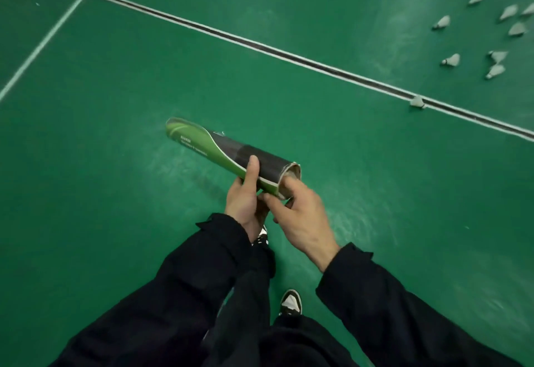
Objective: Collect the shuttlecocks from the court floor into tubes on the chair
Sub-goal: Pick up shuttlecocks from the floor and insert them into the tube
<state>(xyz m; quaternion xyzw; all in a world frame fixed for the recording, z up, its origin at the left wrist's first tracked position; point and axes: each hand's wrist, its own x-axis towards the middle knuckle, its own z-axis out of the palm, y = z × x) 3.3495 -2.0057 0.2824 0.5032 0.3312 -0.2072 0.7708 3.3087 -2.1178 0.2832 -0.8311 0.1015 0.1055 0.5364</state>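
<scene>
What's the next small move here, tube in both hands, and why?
Probably step toward the white feather shuttlecocks scattered on the green court floor to the upper right. The left hand grips the green-and-black cardboard tube, the right hand is at its open near end, and neither holds a shuttlecock, so the nearest, on the line, looks out of reach.

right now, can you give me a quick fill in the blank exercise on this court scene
1. The left hand grips a ____ and black shuttlecock tube.
2. The right hand is at the tube's ____ end.
3. One shuttlecock lies on the white ____.
4. The court floor is ____.

Missing words: green; open; line; green
</scene>
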